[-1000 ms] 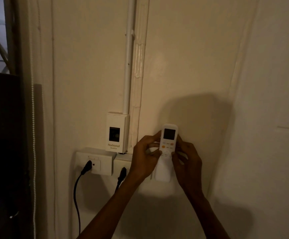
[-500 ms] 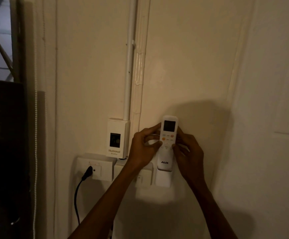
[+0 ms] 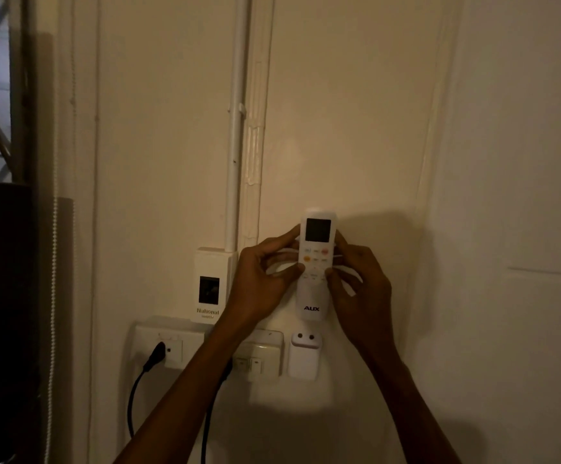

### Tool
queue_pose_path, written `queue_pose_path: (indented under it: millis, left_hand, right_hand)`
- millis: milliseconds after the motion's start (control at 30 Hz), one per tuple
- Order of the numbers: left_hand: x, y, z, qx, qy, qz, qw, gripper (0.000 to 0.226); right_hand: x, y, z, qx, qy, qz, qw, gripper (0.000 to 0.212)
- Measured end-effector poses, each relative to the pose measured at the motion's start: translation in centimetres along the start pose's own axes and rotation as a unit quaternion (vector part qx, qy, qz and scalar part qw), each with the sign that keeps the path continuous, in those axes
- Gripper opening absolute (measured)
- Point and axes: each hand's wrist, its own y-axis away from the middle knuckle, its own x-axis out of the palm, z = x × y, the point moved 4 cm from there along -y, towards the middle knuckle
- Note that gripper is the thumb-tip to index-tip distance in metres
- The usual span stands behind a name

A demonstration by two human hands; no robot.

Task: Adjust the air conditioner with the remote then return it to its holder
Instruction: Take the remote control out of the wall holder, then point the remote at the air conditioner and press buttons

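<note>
A white AUX remote (image 3: 316,262) with a dark screen and orange buttons is held upright against the cream wall. My left hand (image 3: 262,283) grips its left edge and my right hand (image 3: 359,286) grips its right edge, thumbs on the button area. The remote's lower end hangs clear above the white wall holder (image 3: 303,358), which is empty and shows two screw holes at its top. The air conditioner is not in view.
A white National breaker box (image 3: 209,289) sits left of my hands under a vertical conduit (image 3: 235,128). Below are a socket (image 3: 168,343) with a black plug and cable, and a switch plate (image 3: 260,356). A dark panel stands at far left.
The remote has been lifted up out of the holder with both hands still on it; the holder now stands bare below it.
</note>
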Motion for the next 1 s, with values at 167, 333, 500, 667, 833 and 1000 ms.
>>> queue_pose_path:
  millis: [167,333,500,667,833,1000]
  left_hand:
    - [0.3,1.6,-1.5,-0.012,-0.020,0.002,1.000,0.056]
    - [1.0,3.7,-3.9,-0.023,-0.036,0.003,0.999,0.057]
    - [1.7,5.7,-7.3,-0.033,-0.049,-0.004,0.998,0.056]
    - [1.7,8.0,-11.0,-0.035,-0.063,-0.012,0.997,0.056]
    - [1.2,10.7,-14.6,-0.037,-0.070,-0.031,0.996,0.056]
    - [0.3,13.5,-17.4,-0.040,-0.092,-0.035,0.994,0.053]
  right_hand:
    - [-1.0,1.2,1.2,-0.001,0.007,-0.008,1.000,0.037]
    - [-2.8,2.5,3.0,0.006,-0.012,-0.004,1.000,0.041]
    - [-4.8,3.3,5.2,0.018,-0.016,-0.003,1.000,0.038]
    - [-7.0,3.7,8.8,0.021,-0.029,0.021,0.999,0.044]
    - [-8.2,4.7,12.7,0.029,-0.036,0.033,0.998,0.047]
    - [-8.6,6.8,15.8,0.051,-0.024,0.049,0.997,0.048]
